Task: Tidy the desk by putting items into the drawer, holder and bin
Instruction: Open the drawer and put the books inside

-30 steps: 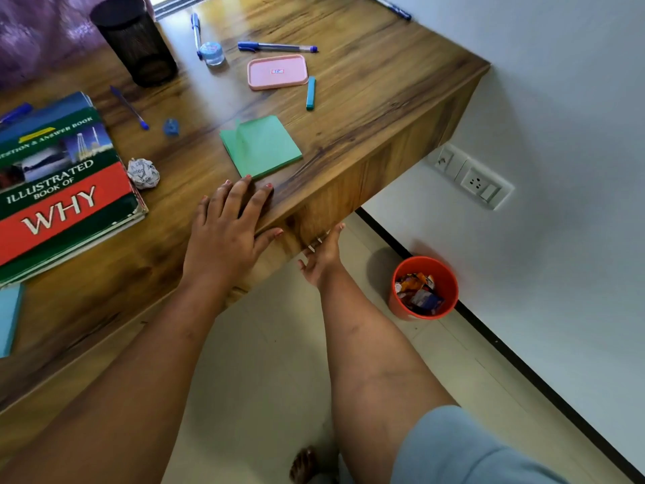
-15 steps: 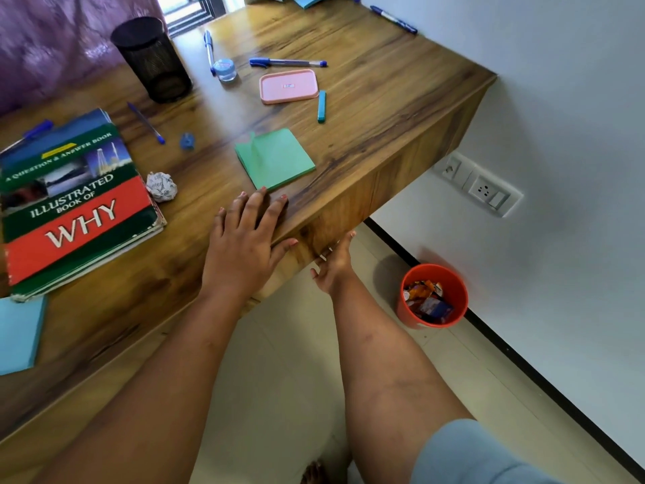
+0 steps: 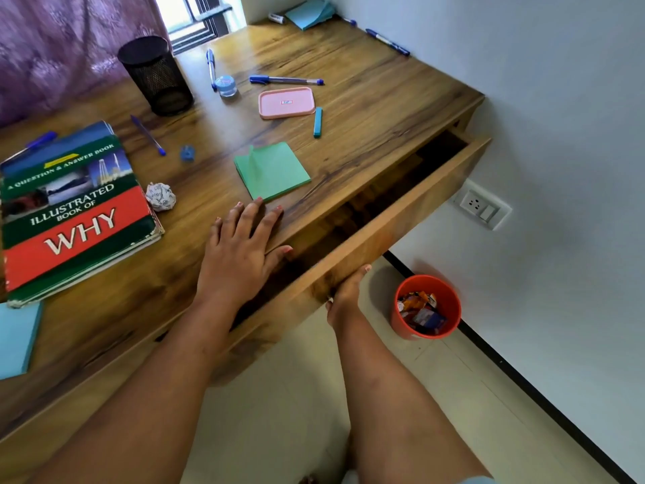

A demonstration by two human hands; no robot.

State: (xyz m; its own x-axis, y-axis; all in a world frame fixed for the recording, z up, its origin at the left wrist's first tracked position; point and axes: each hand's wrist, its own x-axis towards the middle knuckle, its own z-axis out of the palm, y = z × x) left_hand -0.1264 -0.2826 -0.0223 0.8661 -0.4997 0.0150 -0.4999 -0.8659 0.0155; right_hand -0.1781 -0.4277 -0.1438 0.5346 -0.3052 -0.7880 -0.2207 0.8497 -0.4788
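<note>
One drawer (image 3: 401, 221) now stands pulled out, right hand (image 3: 345, 295) gripping its underside.

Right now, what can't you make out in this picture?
Head view:
Drawer inside: shadowed under the desktop, contents unclear.
Right hand: fingers hidden beneath the drawer front.
Holder inside: dark mesh hides it.
Bin scraps: too small to identify.
Blue pad: cut off by the left edge.
</note>
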